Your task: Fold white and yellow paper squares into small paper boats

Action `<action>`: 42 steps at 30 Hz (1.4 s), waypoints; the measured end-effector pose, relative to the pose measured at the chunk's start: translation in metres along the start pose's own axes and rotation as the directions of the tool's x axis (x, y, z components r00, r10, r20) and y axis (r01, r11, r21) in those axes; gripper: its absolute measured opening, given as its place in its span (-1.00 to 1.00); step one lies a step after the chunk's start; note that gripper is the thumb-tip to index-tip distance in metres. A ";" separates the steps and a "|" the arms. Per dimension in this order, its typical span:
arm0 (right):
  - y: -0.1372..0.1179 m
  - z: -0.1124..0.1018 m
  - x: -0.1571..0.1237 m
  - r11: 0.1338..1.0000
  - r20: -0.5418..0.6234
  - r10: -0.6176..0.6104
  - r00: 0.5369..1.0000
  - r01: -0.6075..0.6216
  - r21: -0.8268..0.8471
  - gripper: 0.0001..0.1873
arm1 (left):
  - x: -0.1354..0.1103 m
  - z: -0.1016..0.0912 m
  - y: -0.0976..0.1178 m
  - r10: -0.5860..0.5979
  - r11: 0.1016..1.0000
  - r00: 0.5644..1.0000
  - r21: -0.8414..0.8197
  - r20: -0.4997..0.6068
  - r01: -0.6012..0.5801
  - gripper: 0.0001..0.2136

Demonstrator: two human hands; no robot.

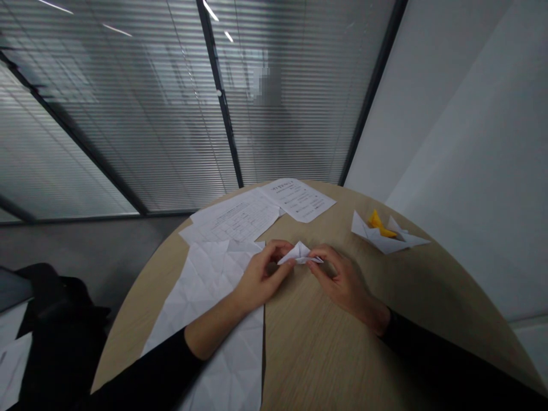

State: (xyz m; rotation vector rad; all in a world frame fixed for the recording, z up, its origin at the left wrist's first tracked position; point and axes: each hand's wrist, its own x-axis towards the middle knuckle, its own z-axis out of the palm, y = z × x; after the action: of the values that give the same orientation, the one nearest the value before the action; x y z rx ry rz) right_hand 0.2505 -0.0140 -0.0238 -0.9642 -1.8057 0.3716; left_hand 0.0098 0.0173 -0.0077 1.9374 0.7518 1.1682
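A small folded white paper piece point(299, 254) sits just above the light wooden round table point(325, 342), pinched between both hands. My left hand point(263, 277) grips its left end with the fingertips, and my right hand point(342, 279) holds its right end. Under my left forearm lies a large creased white paper sheet point(214, 308), its many fold lines showing. My right hand has only bare wood below it.
Printed paper sheets point(240, 220) lie at the table's far edge. To the right stands a folded white paper model point(385, 237) with a yellow folded piece point(380, 224) on it. A black chair point(55, 325) stands at left, before a glass wall with blinds point(128, 114).
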 end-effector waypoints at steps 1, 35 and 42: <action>-0.001 -0.001 0.001 1.000 0.006 -0.009 1.000 0.009 0.008 -0.85 | 0.000 -0.001 0.000 -0.012 1.000 1.000 0.001 0.004 0.012 -0.82; 0.007 0.002 -0.003 0.998 0.055 0.055 0.997 -0.053 -0.037 -0.92 | -0.003 -0.002 0.003 0.016 0.989 1.000 0.147 0.014 -0.018 -0.83; 0.006 0.002 -0.002 0.990 0.100 0.126 0.987 -0.131 0.042 -0.76 | 0.000 -0.002 0.003 0.075 0.983 0.993 0.159 0.086 -0.088 -0.76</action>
State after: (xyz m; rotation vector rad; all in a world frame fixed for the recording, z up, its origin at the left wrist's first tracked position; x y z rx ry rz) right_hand 0.2517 -0.0118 -0.0300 -1.0471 -1.8181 0.5494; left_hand 0.0086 0.0160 -0.0050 2.1556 0.7512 1.0996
